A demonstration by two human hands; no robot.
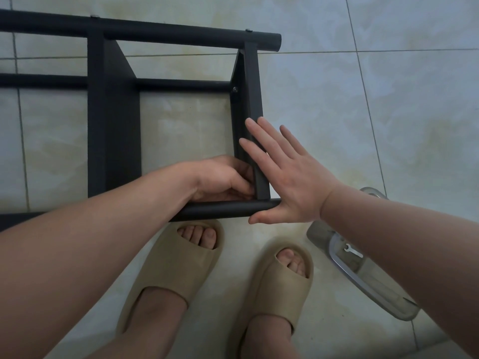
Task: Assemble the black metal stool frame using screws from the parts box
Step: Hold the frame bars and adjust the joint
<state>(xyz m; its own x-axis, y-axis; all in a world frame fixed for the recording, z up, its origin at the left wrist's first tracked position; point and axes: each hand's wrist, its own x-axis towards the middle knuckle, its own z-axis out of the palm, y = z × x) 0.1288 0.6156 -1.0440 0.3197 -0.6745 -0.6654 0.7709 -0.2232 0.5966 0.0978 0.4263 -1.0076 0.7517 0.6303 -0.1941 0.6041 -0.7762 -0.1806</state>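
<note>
Two hands on the black frame (114,125), flat on the floor tiles (388,112). Right hand (290,182) open, fingers straight, pressed against its outer side. Left hand (223,180) curled into the inner corner, can't tell if holding anything. Clear box (320,235) partly under the right forearm.

**Matt black on pale marbled tile**

The stool frame (114,125) is matt black throughout, dotted with small silver screw heads (235,89). The floor (388,99) is pale grey-green tile, marbled with cream and yellowish clouds and crossed by thin dark grout lines. The slide sandals (168,268) are plain sandy beige. The parts box (363,278) is clear, grey-tinted plastic, and its wrench (353,251) is silver.
</note>
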